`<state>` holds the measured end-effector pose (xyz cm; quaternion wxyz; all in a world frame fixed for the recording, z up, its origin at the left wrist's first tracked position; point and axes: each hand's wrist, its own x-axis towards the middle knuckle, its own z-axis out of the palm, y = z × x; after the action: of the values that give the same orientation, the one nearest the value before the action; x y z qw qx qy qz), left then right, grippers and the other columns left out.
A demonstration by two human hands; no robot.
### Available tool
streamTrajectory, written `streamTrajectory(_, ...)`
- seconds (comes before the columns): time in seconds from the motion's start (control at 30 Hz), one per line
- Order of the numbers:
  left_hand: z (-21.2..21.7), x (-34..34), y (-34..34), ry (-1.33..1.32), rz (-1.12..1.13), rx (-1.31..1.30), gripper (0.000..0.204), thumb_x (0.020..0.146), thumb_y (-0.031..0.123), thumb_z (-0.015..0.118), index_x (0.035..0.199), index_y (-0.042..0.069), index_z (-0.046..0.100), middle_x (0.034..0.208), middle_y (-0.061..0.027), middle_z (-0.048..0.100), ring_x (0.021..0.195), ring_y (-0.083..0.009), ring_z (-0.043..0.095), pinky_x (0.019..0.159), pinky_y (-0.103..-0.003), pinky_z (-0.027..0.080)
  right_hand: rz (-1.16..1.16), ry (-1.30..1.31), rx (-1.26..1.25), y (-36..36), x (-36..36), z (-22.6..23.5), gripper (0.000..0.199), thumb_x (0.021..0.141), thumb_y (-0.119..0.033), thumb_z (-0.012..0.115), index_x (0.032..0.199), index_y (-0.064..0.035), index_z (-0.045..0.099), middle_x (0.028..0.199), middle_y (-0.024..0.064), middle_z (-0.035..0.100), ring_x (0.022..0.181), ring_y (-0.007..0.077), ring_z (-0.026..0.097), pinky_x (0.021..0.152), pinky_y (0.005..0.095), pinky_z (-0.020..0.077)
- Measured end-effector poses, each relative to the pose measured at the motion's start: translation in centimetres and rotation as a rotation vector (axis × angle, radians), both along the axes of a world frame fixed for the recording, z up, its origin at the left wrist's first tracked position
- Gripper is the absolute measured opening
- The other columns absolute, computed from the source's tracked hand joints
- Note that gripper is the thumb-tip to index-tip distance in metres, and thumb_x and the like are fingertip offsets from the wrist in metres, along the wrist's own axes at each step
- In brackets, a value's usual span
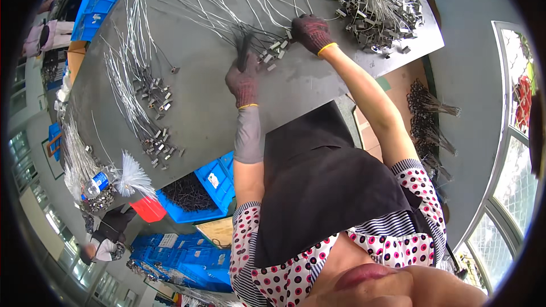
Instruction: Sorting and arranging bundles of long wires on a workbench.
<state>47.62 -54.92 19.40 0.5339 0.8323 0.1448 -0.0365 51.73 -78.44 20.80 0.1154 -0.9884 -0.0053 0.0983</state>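
Note:
Both my hands wear dark knit gloves over a grey worktable (216, 108). My left hand (243, 79) is closed around a dark bundle of thin wires (244, 45) that stands up from its fist. My right hand (311, 33) is closed on the ends of silvery wires with small metal end pieces (274, 51), just right of the left hand. More such wires fan away across the table toward the far side. A large heap of wires with metal clips (375, 11) lies to the right of my right hand.
Rows of wires with clips (149, 102) lie on the table's left part. A blue bin of dark wires (196, 193) and a red box (149, 207) sit under the table edge. Dark wire bundles (429, 119) lie on the floor at right. Another person (105, 244) is at lower left.

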Motion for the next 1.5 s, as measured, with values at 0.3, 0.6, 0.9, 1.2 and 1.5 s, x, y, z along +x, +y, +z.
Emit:
streamTrajectory(0.3,-1.1,-3.8,-7.7,0.463,-0.103,-0.963,0.027,0.089,0.023,0.074,0.106,0.004,0.067,0.083,-0.0102,0.070,0.069,-0.0203,0.067,0.060,-0.036,0.058,-0.208,-0.131,0.961,-5.2,-10.9,3.3,0.027,0.091,-0.012,0.065,0.116,-0.0034,0.065,0.100,0.0108,0.069,0.085,0.0175,0.068,0.074,0.0314,0.0547)
streamTrajectory(0.6,-2.2,-3.9,-11.3,0.635,-0.112,-1.413,0.018,0.092,0.015,0.068,0.105,0.003,0.065,0.097,-0.0118,0.069,0.092,-0.0306,0.068,0.088,-0.057,0.057,-0.703,0.239,1.007,-5.5,-33.7,1.3,0.034,0.092,-0.032,0.065,0.093,0.0023,0.069,0.075,0.0040,0.063,0.071,0.0099,0.057,0.063,0.0284,0.0479)
streamTrajectory(0.9,0.2,-1.7,-10.0,0.333,-0.049,-1.415,0.020,0.093,0.025,0.069,0.106,0.011,0.063,0.096,-0.0075,0.065,0.088,-0.0244,0.064,0.089,-0.051,0.056,-1.175,0.327,0.909,-6.1,-48.4,-0.8,0.035,0.084,-0.031,0.072,0.087,0.0038,0.069,0.064,0.0017,0.059,0.058,0.0106,0.052,0.053,0.0280,0.0419)
streamTrajectory(1.2,1.1,-1.3,-8.6,0.267,0.106,-1.275,0.022,0.092,0.030,0.070,0.106,0.013,0.063,0.093,-0.0051,0.065,0.081,-0.0223,0.064,0.085,-0.053,0.056,-1.224,0.199,0.898,-8.4,-52.8,-3.9,0.036,0.082,-0.034,0.074,0.083,0.0016,0.070,0.064,0.0020,0.059,0.060,0.0128,0.053,0.055,0.0310,0.0430)
streamTrajectory(1.5,-0.9,-4.1,-7.0,0.269,-0.025,-1.132,0.019,0.093,0.024,0.069,0.107,0.011,0.065,0.093,-0.0055,0.068,0.080,-0.0228,0.067,0.072,-0.053,0.061,-0.746,0.164,0.828,-8.9,-42.5,-3.6,0.032,0.083,-0.030,0.072,0.081,0.0013,0.070,0.062,0.0044,0.058,0.061,0.0128,0.053,0.057,0.0313,0.0434)
